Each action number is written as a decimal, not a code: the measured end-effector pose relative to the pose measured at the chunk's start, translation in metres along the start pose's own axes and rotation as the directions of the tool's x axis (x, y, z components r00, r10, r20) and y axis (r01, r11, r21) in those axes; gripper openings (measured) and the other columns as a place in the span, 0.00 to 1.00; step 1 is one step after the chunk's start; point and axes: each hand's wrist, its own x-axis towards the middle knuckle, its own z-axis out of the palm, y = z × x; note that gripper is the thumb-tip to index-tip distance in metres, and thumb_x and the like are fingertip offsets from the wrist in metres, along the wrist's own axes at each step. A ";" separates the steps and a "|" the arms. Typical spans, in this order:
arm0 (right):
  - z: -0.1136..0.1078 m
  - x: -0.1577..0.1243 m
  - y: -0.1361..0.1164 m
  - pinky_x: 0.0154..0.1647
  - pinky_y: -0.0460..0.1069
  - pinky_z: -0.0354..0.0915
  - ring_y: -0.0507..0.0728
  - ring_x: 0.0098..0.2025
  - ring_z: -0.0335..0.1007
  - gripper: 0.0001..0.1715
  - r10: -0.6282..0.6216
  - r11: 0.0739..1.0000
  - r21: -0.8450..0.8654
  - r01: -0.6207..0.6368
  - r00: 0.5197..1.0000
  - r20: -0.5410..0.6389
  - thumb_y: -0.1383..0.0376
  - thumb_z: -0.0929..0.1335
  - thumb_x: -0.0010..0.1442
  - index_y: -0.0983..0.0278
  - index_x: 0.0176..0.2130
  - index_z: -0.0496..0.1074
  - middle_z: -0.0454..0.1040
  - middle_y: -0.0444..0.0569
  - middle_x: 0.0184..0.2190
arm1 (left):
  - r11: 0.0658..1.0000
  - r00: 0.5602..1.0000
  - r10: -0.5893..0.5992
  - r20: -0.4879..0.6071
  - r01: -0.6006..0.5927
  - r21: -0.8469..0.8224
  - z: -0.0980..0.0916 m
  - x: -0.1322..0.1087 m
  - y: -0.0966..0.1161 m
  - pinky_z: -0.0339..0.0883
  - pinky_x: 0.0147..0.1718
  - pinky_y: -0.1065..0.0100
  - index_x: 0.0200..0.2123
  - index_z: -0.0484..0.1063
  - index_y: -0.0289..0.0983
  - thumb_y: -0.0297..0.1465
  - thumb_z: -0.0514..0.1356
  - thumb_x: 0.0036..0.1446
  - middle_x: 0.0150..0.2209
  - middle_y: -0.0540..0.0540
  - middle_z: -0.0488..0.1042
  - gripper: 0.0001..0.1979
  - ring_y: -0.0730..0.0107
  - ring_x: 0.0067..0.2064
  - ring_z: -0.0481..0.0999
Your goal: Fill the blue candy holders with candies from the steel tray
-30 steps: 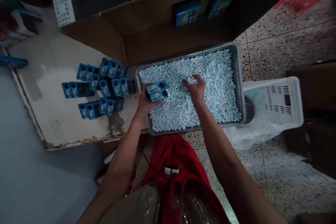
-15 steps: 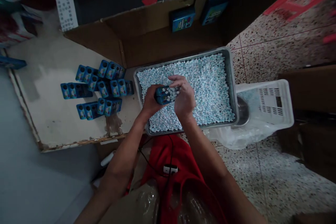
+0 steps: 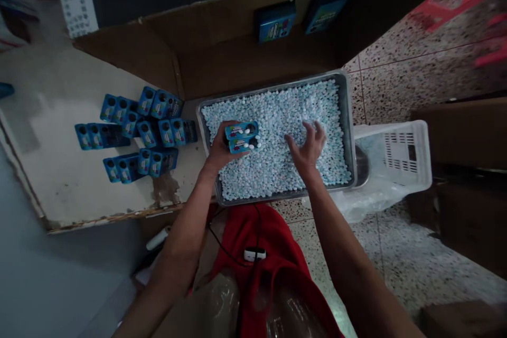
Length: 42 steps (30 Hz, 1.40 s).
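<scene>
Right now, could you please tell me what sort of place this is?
Probably a small packing workspace, judging by the metal tray full of pale pellets, the small blue containers grouped on a worn table, and the large cardboard box beyond the tray.

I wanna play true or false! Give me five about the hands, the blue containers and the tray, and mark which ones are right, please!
1. The left hand holds two blue containers. True.
2. The right hand is squeezing a blue container. False: it is open, over the metal tray.
3. Lots of small pale pieces fill the tray. True.
4. The white basket is left of the tray in the picture. False: it is on the right.
5. Some pale pieces show on the held containers. True.
</scene>
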 end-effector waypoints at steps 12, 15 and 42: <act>0.043 -0.015 -0.076 0.57 0.62 0.71 0.68 0.52 0.74 0.20 -0.015 0.983 0.182 -0.032 0.968 0.252 0.50 0.76 0.57 0.61 0.44 0.80 0.79 0.57 0.45 | 0.990 0.996 -0.069 -0.056 0.076 0.115 -0.039 -0.005 0.003 0.77 0.58 0.54 0.58 0.69 0.42 0.47 0.82 0.41 0.57 0.41 0.77 0.44 0.52 0.58 0.80; 0.036 -0.005 -0.079 0.43 0.55 0.72 0.61 0.38 0.73 0.19 0.219 0.716 0.530 -0.454 0.867 0.447 0.50 0.78 0.50 0.59 0.35 0.76 0.76 0.48 0.33 | 0.987 0.983 -0.143 -0.112 0.149 0.052 -0.035 -0.008 0.001 0.79 0.53 0.54 0.59 0.67 0.44 0.47 0.83 0.40 0.55 0.42 0.78 0.46 0.53 0.55 0.82; -0.043 -0.010 -0.109 0.70 0.67 0.65 0.65 0.65 0.72 0.25 0.010 0.555 0.825 -0.106 0.993 0.121 0.46 0.63 0.73 0.57 0.42 0.82 0.75 0.51 0.60 | 0.936 0.979 -0.056 -0.197 0.120 0.331 -0.029 -0.014 0.012 0.80 0.52 0.54 0.59 0.69 0.42 0.50 0.80 0.44 0.53 0.43 0.79 0.43 0.54 0.52 0.83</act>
